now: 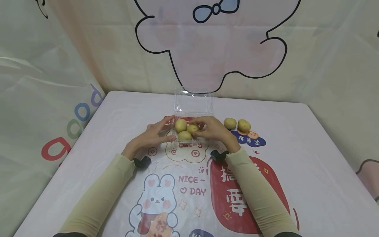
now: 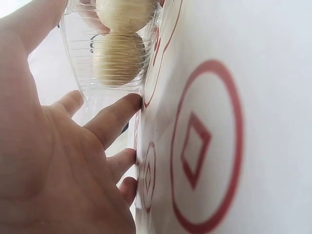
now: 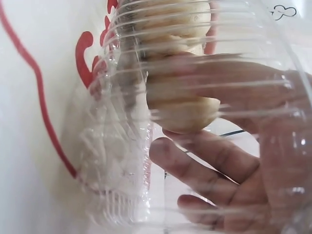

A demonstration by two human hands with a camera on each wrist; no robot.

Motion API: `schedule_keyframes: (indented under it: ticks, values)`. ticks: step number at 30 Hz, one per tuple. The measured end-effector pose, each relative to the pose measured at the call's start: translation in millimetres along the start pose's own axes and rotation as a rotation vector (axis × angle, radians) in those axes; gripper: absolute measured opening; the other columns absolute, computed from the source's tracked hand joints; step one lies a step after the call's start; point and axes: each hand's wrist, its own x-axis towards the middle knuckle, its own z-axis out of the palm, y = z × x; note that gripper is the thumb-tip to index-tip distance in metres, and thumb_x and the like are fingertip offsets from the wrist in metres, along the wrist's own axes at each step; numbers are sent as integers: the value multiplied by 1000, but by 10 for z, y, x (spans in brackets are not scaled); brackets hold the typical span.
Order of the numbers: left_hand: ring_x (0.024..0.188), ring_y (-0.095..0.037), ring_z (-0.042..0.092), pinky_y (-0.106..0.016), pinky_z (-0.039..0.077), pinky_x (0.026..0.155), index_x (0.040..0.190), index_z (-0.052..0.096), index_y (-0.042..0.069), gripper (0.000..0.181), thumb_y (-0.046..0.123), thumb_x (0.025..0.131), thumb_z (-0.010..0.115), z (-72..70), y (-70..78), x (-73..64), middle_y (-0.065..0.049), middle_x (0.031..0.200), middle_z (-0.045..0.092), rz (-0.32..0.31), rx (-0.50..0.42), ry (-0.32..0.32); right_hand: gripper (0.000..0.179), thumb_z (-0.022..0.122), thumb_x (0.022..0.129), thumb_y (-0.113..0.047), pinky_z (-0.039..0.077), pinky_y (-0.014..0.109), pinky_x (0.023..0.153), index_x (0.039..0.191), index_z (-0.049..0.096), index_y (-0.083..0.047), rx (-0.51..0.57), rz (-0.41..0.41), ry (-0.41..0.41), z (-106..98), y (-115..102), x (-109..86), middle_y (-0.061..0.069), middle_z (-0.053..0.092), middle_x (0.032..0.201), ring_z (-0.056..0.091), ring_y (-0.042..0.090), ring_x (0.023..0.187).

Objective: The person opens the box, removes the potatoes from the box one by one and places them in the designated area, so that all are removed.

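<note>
A clear plastic clamshell box (image 1: pixel 193 102) stands with its lid raised at the back. Inside its left part lie two small yellow potatoes (image 1: pixel 181 125). With thumb and fingers my right hand (image 1: pixel 214 128) pinches a third potato (image 1: pixel 192 128) within the box; the right wrist view shows this grip through the ribbed clear wall. My left hand (image 1: pixel 151 134) is spread at the box's left end, its thumb by the front and its fingers by the back corner. In the left wrist view, a fingertip (image 2: pixel 132 101) touches the table close to the box.
Two more potatoes (image 1: pixel 244 125) lie on the table right of the box. The printed cover (image 1: pixel 190 184) bears a rabbit and red lettering. A patterned cloth backdrop (image 1: pixel 237 46) rises behind the table, and another hangs at the left.
</note>
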Motion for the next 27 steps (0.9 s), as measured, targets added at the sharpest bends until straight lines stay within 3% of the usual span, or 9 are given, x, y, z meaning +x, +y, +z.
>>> schedule_keyframes:
  ticks: [9,16,27]
  values:
    - [160,-31,14,-58,7,124,162,9,44,92,66,90,63,-8,-7,-1,-4,163,41,-5,3,-4,44,80,89,-19,56,47,90,132,69,-14,61,-34,7,-36,2,-17,4,73,118,65,26,100]
    - [160,-32,14,-58,7,123,162,10,42,92,62,91,64,-17,3,-22,-4,163,41,-13,-21,-5,46,81,89,-23,54,38,86,133,68,-19,80,-6,16,-59,-20,-49,0,71,119,63,26,103]
    - [160,-31,12,-58,6,124,162,9,44,94,65,89,64,-3,12,-1,-2,164,40,-31,-24,-9,49,83,86,-21,50,36,81,132,69,-17,96,-20,88,-140,-7,-121,4,71,113,61,24,93]
